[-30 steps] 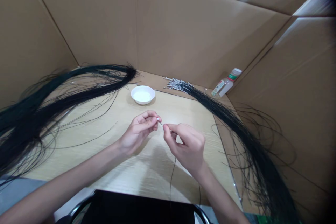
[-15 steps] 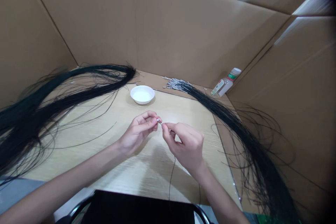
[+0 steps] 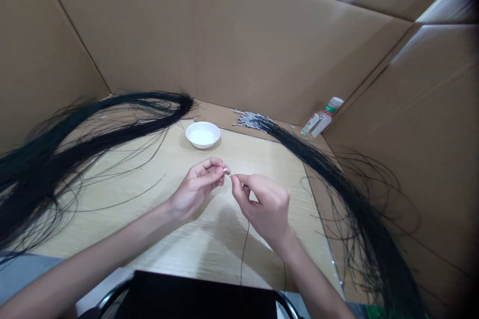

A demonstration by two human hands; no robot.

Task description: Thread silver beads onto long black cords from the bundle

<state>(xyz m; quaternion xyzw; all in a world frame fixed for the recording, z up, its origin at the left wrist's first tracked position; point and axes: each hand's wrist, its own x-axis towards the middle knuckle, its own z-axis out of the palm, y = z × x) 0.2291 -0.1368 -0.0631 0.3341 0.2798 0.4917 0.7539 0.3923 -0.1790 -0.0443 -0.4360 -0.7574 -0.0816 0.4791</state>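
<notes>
Over the middle of the table my left hand (image 3: 198, 187) pinches a tiny whitish piece (image 3: 225, 171) between thumb and fingertips; its exact kind is too small to make out. Just to the right, my right hand (image 3: 264, 204) closes thumb and forefinger on a thin dark cord (image 3: 244, 251), which hangs below the hand past the table's front edge. The two sets of fingertips nearly meet, with a short silvery bit between them. Behind the hands stands a white bowl (image 3: 194, 144) with whitish contents that I cannot make out singly.
A large bundle of dark cords (image 3: 93, 152) lies along the left. Another bundle (image 3: 318, 157) runs down the right, its far end strung with silvery beads (image 3: 252, 120). A clear bottle with a white cap (image 3: 318, 122) leans in the right corner. Cardboard walls (image 3: 262, 35) enclose the table (image 3: 123, 199).
Both hands stay almost in place, still pinching at the fingertips. The hanging cord has shifted very slightly to the left.
</notes>
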